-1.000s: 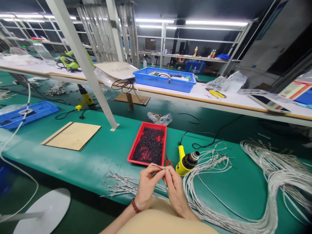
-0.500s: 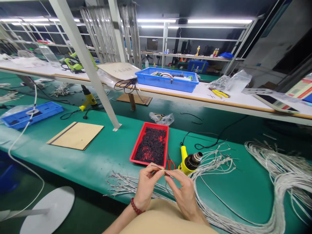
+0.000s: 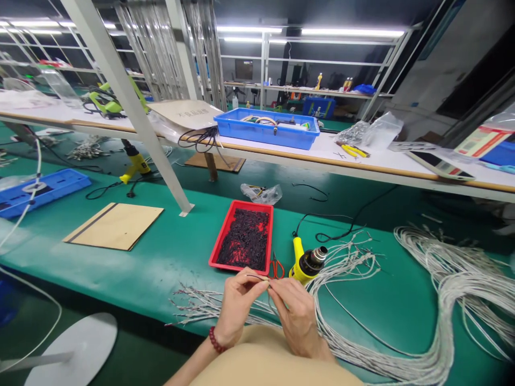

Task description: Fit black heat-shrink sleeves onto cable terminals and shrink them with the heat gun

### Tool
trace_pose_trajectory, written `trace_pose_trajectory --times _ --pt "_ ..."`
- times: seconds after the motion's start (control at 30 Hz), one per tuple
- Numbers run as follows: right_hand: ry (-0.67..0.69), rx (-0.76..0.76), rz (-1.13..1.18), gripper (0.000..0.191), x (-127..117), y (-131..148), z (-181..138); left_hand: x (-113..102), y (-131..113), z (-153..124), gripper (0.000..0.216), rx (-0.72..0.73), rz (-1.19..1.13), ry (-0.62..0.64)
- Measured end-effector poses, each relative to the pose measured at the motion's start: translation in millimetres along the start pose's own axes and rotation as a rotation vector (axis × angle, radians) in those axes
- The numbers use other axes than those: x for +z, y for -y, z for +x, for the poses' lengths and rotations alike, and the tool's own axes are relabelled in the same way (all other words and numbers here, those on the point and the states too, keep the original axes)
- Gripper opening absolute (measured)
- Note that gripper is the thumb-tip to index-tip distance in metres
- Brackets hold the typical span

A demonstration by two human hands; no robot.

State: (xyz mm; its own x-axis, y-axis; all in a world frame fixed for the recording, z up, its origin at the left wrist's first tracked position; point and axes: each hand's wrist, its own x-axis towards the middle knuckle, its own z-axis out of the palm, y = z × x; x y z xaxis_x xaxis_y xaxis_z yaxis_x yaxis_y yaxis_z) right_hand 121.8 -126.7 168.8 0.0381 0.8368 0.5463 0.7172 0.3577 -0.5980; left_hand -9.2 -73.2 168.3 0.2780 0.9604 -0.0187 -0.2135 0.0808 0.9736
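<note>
My left hand (image 3: 236, 301), with a dark red bead bracelet (image 3: 217, 340) at the wrist, pinches a thin wire end (image 3: 256, 276) between thumb and fingers. Close against it, my right hand (image 3: 295, 311) pinches the same cable, and the fingertips of both hands meet. A stretch of grey cable hangs down between the hands. Just beyond them stands a red tray (image 3: 212, 261) holding many short black tubes (image 3: 245, 236). Red-handled pliers or scissors (image 3: 277, 268) lie beside the tray. To their right is a yellow and black heat gun (image 3: 308, 264), nozzle upward.
Stripped ends of white cables (image 3: 197, 305) lie left of my hands. A large cable bundle (image 3: 442, 305) curves along the right. Cardboard (image 3: 116, 226) lies left on the green bench. A shelf above carries a blue bin (image 3: 265, 135) and yellow pliers (image 3: 354, 150); a slanted post (image 3: 132, 112) stands left.
My right fingers have drawn in and closed more tightly beside the left fingertips on the cable. The whole view has shifted slightly, so the bench things appear further left.
</note>
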Motion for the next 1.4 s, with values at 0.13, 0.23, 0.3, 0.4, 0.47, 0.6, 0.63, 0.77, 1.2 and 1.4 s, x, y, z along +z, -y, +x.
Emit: trace_pose_trajectory --times 0.13,0.23,0.3,0.4,0.47,0.6,0.63,0.77,1.2,1.4 --pt "0.029 0.112 0.124 0.021 3.6 0.3 -4.0 0.1 0.2 0.0 0.007 -0.015 -0.017 0.005" --pt "0.017 0.256 0.233 0.016 5.4 0.9 -6.3 0.9 -0.9 -0.4 0.008 -0.039 -0.035 0.017" --pt "-0.014 0.317 0.277 0.015 6.1 0.9 -7.0 1.0 -3.1 -0.4 0.007 -0.053 -0.054 0.016" --pt "-0.034 0.31 0.295 0.015 6.0 0.4 -6.3 -0.1 -7.2 0.7 0.011 -0.052 -0.077 -0.009" --pt "-0.036 0.282 0.29 0.015 5.4 0.3 -5.3 -1.2 -9.5 2.3 0.013 -0.037 -0.072 -0.036" --pt "-0.03 0.263 0.29 0.014 4.7 1.0 -4.9 -1.9 -11.7 5.7 0.008 -0.011 -0.047 -0.079" --pt "-0.032 0.265 0.294 0.014 4.7 1.2 -5.3 -1.7 -12.0 6.2 0.008 -0.011 -0.042 -0.089" --pt "-0.046 0.272 0.302 0.014 5.7 1.5 -7.4 -0.6 -13.1 6.2 0.011 -0.023 -0.049 -0.11" --pt "-0.045 0.278 0.304 0.014 5.7 2.2 -7.5 -1.7 -10.9 4.9 0.012 -0.053 -0.068 -0.115" --pt "-0.063 0.28 0.304 0.013 6.6 2.3 -7.4 -1.8 -11.6 4.1 0.011 -0.058 -0.073 -0.116"
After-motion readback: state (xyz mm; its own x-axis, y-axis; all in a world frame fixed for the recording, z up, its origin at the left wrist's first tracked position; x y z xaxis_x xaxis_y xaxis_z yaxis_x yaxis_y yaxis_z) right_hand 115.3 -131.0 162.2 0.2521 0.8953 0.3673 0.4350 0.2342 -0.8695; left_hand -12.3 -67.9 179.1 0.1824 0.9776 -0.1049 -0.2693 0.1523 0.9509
